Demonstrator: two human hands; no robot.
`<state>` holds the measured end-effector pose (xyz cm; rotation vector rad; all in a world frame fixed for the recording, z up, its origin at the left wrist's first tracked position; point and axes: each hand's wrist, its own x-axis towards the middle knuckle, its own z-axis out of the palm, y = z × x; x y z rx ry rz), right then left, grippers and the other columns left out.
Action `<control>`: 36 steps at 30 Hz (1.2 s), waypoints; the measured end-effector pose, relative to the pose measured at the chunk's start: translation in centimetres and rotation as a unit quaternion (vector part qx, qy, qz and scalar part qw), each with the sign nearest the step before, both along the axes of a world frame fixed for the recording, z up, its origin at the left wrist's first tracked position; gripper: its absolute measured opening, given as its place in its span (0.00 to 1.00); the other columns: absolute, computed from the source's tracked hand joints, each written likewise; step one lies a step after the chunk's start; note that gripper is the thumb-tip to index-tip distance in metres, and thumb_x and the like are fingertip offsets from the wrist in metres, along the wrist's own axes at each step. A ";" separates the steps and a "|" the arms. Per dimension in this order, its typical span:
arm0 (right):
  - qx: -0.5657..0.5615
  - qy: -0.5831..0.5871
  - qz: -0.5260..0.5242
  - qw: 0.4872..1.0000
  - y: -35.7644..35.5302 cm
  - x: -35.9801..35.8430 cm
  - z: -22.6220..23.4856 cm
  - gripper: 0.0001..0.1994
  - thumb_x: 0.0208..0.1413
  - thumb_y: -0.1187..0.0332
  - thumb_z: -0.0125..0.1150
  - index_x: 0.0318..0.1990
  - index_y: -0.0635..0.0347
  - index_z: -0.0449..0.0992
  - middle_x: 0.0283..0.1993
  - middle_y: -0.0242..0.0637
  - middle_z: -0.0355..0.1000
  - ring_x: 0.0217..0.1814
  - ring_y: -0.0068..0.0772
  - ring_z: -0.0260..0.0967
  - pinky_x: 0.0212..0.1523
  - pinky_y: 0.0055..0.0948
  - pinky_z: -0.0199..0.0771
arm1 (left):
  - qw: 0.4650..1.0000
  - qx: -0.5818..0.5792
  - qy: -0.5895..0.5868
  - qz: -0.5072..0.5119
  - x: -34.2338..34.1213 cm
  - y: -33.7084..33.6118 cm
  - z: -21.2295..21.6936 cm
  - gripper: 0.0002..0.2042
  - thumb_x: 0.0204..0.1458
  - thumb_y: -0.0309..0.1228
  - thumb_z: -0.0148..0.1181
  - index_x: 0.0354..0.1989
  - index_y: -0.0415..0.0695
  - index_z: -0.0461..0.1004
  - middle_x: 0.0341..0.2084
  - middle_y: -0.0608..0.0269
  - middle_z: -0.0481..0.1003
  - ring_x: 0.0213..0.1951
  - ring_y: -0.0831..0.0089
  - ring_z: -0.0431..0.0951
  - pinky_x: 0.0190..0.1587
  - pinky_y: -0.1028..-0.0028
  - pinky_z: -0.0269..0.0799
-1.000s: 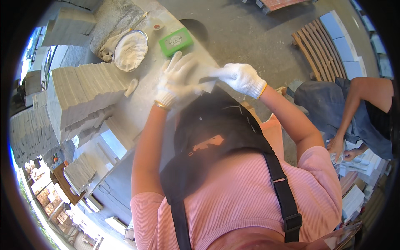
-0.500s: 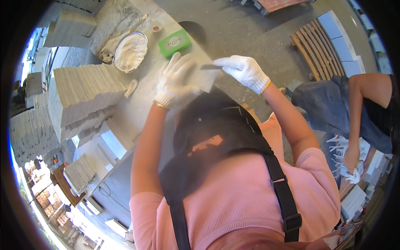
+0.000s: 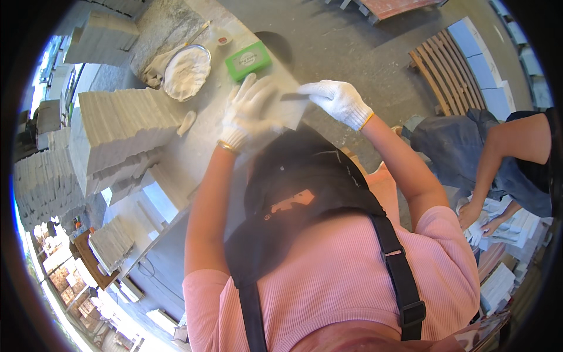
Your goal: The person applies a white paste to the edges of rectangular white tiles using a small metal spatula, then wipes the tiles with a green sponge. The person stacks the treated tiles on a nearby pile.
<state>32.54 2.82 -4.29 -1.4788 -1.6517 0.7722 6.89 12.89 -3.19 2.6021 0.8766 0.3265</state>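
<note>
My left hand [image 3: 249, 111], in a white knit glove, lies with its fingers spread on or just over a pale flat slab [image 3: 291, 119] at the table's near edge. The glove hides much of the slab, and haze blurs it. My right hand [image 3: 339, 102], gloved in white too, pinches a thin, dark grey flat blade-like strip [image 3: 291, 97]. The strip points left over the slab; I cannot tell whether it touches. A green box [image 3: 247, 60] sits just beyond my left fingertips.
A round metal bowl of white powder [image 3: 186, 73] stands on the dusty table [image 3: 206, 126], near a stack of pale slabs [image 3: 126, 126]. At the right a co-worker's hands [image 3: 469, 216] handle white strips or cloth. A slatted wooden pallet [image 3: 447, 70] lies on the floor.
My right hand and the strip have shifted slightly left. My left hand has stayed nearly still. The co-worker's arm has swung left, and a second hand of theirs now shows.
</note>
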 end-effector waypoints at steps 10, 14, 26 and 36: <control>-0.259 0.301 -0.045 0.917 -6.6 -0.3 1.0 0.20 0.61 0.70 0.62 0.61 0.59 0.76 0.39 0.36 0.81 0.35 0.25 0.77 0.36 0.24 0.78 | 0.999 0.048 0.003 -0.017 0.0 0.2 0.2 0.47 0.36 0.66 0.69 0.64 0.49 0.70 0.67 0.57 0.67 0.71 0.44 0.59 0.69 0.47 0.56; -0.341 0.397 -0.068 0.849 -7.4 -1.3 1.0 0.29 0.62 0.69 0.62 0.70 0.60 0.65 0.37 0.36 0.78 0.32 0.20 0.73 0.32 0.19 0.74 | 0.997 0.050 0.039 -0.039 0.0 0.9 0.7 0.49 0.34 0.62 0.72 0.66 0.47 0.68 0.68 0.57 0.65 0.71 0.45 0.59 0.69 0.48 0.56; -0.340 0.424 -0.037 0.839 -4.3 -4.8 1.7 0.27 0.61 0.68 0.62 0.68 0.63 0.67 0.38 0.37 0.78 0.31 0.21 0.73 0.30 0.20 0.73 | 0.996 0.054 0.058 0.038 -0.7 1.0 3.7 0.42 0.29 0.40 0.81 0.60 0.51 0.71 0.46 0.52 0.74 0.48 0.50 0.75 0.50 0.56 0.74; -0.252 0.306 0.023 0.918 -1.7 -2.2 3.7 0.15 0.62 0.71 0.63 0.55 0.61 0.77 0.39 0.34 0.79 0.35 0.21 0.74 0.37 0.22 0.75 | 0.995 0.055 -0.070 0.039 -4.0 3.0 4.0 0.04 0.44 0.33 0.68 0.29 0.54 0.83 0.31 0.58 0.76 0.37 0.53 0.78 0.37 0.57 0.73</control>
